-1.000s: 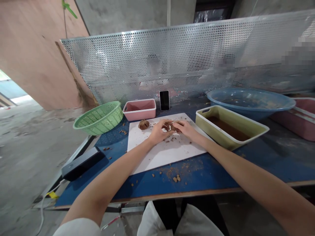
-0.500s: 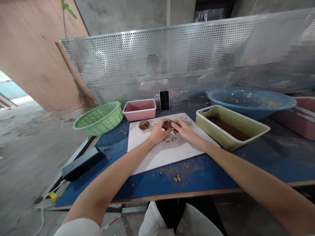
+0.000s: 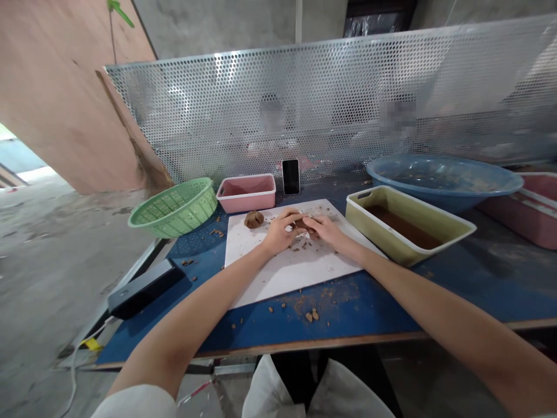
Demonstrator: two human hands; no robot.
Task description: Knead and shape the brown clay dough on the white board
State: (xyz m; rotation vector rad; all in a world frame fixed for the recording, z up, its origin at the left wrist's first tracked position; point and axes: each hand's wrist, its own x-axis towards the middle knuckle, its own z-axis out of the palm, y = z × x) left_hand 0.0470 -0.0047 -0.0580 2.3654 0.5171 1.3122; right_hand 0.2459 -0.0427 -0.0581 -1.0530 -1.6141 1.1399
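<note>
Over the white board (image 3: 278,278), my left hand (image 3: 282,231) and my right hand (image 3: 324,229) are wrapped round a brown lump (image 3: 301,224), which their fingers partly cover. What the lump is made of cannot be made out. A second brown lump (image 3: 253,219), rounded and cracked, rests on the board to the left of my hands. Small brown crumbs lie on the board beneath and around my fingers.
A green basket (image 3: 174,212) and pink tub (image 3: 246,201) stand at the left, a phone (image 3: 291,176) behind. An olive tub (image 3: 383,232) with brown liquid and a blue basin (image 3: 444,194) are at the right. A dark box (image 3: 145,288) lies at the left edge.
My left fingers have closed further over the top of the brown lump, so less of it shows. My right hand has shifted only slightly around it.
</note>
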